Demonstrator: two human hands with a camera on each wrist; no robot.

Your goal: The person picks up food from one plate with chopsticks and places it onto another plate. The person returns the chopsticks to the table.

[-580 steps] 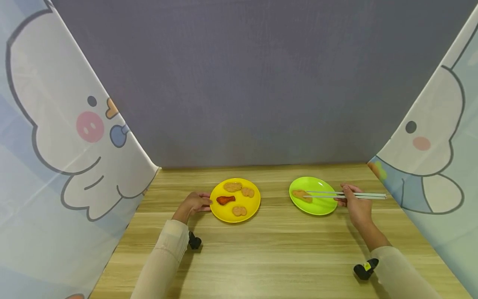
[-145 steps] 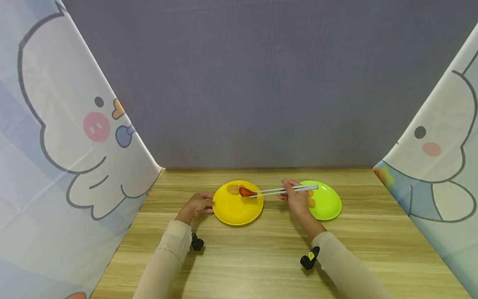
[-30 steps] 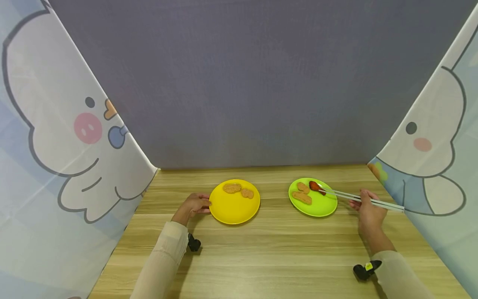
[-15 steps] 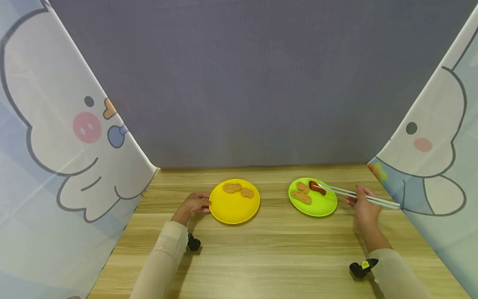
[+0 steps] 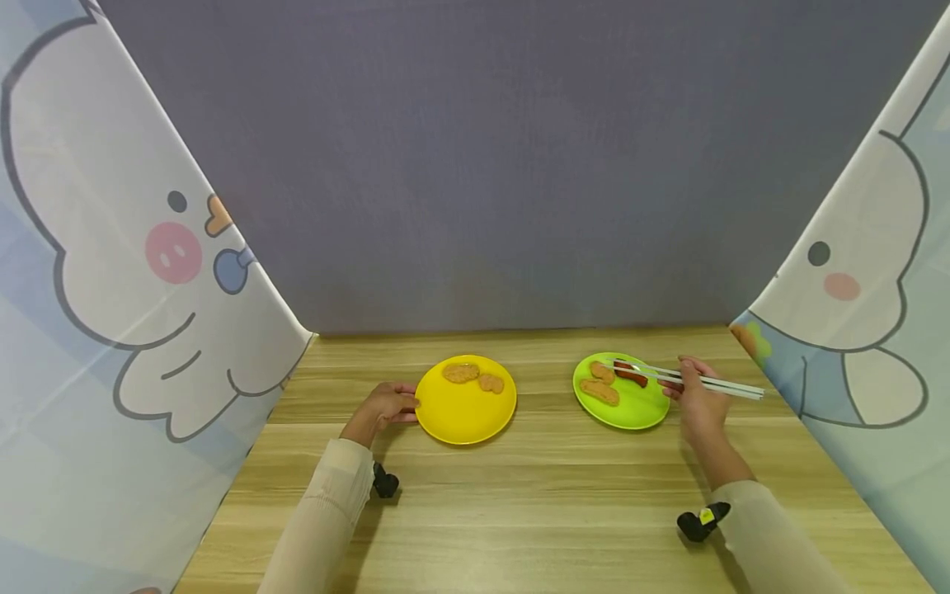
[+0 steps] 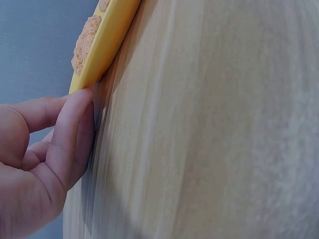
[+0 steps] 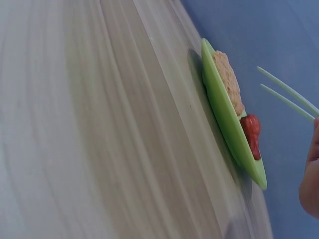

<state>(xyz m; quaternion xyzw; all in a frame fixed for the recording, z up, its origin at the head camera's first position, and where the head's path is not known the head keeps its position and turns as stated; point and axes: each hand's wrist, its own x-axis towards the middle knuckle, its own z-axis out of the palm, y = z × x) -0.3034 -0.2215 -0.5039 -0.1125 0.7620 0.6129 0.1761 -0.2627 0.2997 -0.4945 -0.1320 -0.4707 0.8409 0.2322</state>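
Observation:
My left hand (image 5: pixel 386 404) pinches the left rim of a yellow plate (image 5: pixel 460 421) between thumb and fingers, close up in the left wrist view. Two tan breaded nuggets, a larger one (image 5: pixel 461 374) and a smaller one (image 5: pixel 491 383), lie towards the plate's far side. My right hand (image 5: pixel 703 404) holds a pair of pale chopsticks (image 5: pixel 731 388) over a lime-green plate (image 5: pixel 638 412). That plate carries a reddish-brown drumstick (image 5: pixel 631 375) and two tan nuggets, one small (image 5: pixel 602 372) and one long (image 5: pixel 599 392). In the right wrist view, the chopstick tips (image 7: pixel 264 77) are slightly apart above the food, with nothing between them.
Both plates stand on a wood-grain table (image 5: pixel 519 503), with a gap between them. A grey panel (image 5: pixel 519 206) rises at the back edge. Cartoon-printed cloths (image 5: pixel 111 247) flank both sides. A black camera sits on each wrist.
Earlier the chopsticks carried the drumstick from the yellow plate to the green one. Over the last second they have let go of it and moved left with my right hand. The left hand stays put.

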